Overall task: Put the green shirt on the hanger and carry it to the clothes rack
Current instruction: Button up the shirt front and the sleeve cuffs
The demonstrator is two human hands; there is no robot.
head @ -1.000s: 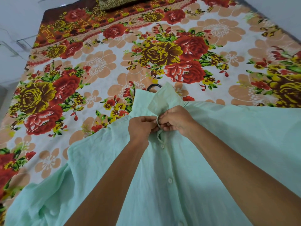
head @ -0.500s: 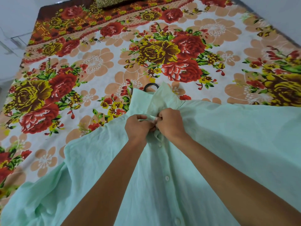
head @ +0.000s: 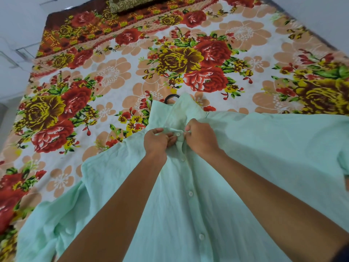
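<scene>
Fingers of the left hand (head: 156,139) and right hand (head: 200,138) pinch the green shirt (head: 188,205) placket at its top button (head: 178,134); tugging could slide the collar off the hanger hook (head: 170,97).

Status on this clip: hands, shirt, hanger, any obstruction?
Left hand and right hand both pinching the green shirt at its top button. Shirt flat on the floral bedsheet. Hanger hook poking out above the collar. Nothing in the way.

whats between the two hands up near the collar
In the head view, the green shirt's top button and placket strip sit between the left hand and right hand, both pinching that fabric.
</scene>
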